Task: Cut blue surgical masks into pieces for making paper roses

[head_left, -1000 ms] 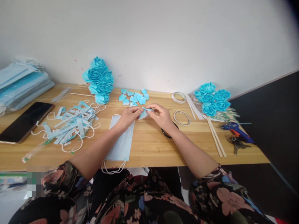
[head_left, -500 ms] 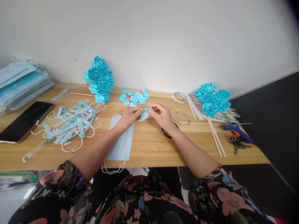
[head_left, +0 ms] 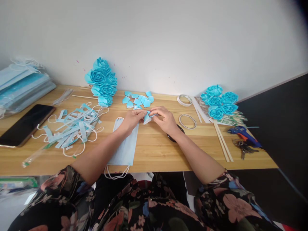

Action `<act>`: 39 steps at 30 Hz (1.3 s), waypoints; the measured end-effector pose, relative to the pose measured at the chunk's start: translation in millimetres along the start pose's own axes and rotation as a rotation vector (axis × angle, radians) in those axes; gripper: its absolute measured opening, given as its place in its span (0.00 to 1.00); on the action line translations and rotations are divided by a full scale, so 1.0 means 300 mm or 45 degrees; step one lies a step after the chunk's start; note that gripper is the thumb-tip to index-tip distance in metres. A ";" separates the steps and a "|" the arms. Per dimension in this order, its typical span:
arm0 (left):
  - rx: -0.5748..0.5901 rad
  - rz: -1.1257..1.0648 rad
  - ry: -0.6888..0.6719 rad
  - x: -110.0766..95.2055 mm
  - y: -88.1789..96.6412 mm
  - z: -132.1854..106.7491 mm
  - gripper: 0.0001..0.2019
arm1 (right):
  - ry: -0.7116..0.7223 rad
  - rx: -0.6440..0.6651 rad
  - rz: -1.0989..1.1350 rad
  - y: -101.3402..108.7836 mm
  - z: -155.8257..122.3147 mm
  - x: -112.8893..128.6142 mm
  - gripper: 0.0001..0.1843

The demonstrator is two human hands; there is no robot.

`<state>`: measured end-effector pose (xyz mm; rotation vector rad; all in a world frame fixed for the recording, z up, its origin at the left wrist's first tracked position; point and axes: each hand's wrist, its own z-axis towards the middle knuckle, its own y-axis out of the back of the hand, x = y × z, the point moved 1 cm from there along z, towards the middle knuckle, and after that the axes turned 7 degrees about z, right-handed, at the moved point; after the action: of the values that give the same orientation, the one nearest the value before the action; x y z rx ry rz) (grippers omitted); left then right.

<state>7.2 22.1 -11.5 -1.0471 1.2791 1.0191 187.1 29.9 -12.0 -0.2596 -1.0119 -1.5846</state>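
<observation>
Between my two hands is a small folded piece of blue mask fabric [head_left: 147,119], raised over the middle of the table. My left hand [head_left: 132,121] pinches its left side. My right hand [head_left: 166,119] grips the right edge between thumb and fingers. Just behind the hands lie several cut blue pieces [head_left: 138,101] with pointed corners. A whole face mask [head_left: 125,146] lies under my left forearm, its lower ear loop hanging past the table's front edge. A black ring-shaped thing [head_left: 171,138] is partly covered by my right wrist.
Blue fabric roses stand in a left bunch [head_left: 102,80] and a right bunch [head_left: 218,101]. Mask scraps [head_left: 77,126], a phone [head_left: 26,125] and stacked masks [head_left: 24,85] are at left. Tape rolls [head_left: 187,121], wooden sticks [head_left: 223,141], a glue gun [head_left: 245,136] and keys [head_left: 243,148] lie right.
The blue piece has gone from a flatter shape to a folded, pointed one. My right fingers have shifted slightly over its right side; the rest stays put.
</observation>
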 end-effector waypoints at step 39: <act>-0.112 0.135 -0.135 -0.001 -0.005 -0.001 0.14 | -0.423 0.161 0.333 -0.022 -0.012 0.007 0.25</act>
<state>8.6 21.6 -11.1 -0.9861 1.2227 1.2054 181.7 25.3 -15.8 -0.5581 -1.2726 -1.2588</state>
